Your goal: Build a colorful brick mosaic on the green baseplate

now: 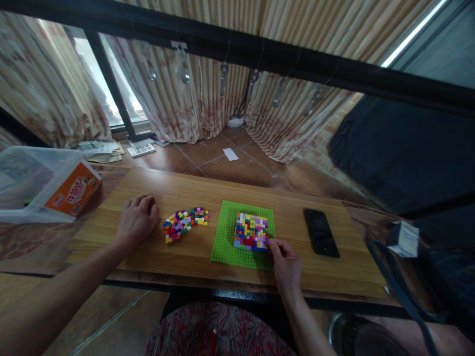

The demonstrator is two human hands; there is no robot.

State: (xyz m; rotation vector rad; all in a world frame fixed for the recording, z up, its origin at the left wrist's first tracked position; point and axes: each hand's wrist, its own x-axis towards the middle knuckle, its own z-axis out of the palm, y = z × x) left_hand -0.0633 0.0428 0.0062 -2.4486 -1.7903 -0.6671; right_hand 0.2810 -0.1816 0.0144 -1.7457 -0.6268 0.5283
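Note:
A many-coloured block of small toy bricks [251, 231] stands on a green studded baseplate [224, 232]. At the block's near right corner, my right hand [287, 264] has its thumb and forefinger pinched together against the edge. Whether a loose brick sits between those fingertips is too small to tell. My left hand [137, 220] rests on the wooden board, fingers loosely bent and thumb apart, with nothing visible in it. Just right of it lies a loose pile of mixed-colour toy bricks [185, 222], not touched by the hand.
A black phone [321, 232] lies on the wooden board [289, 207], right of the baseplate. A clear plastic bin with an orange label [72, 190] stands at the left. A small box [403, 238] and a dark strap [395, 282] are at the right. A dark bar [237, 42] crosses above.

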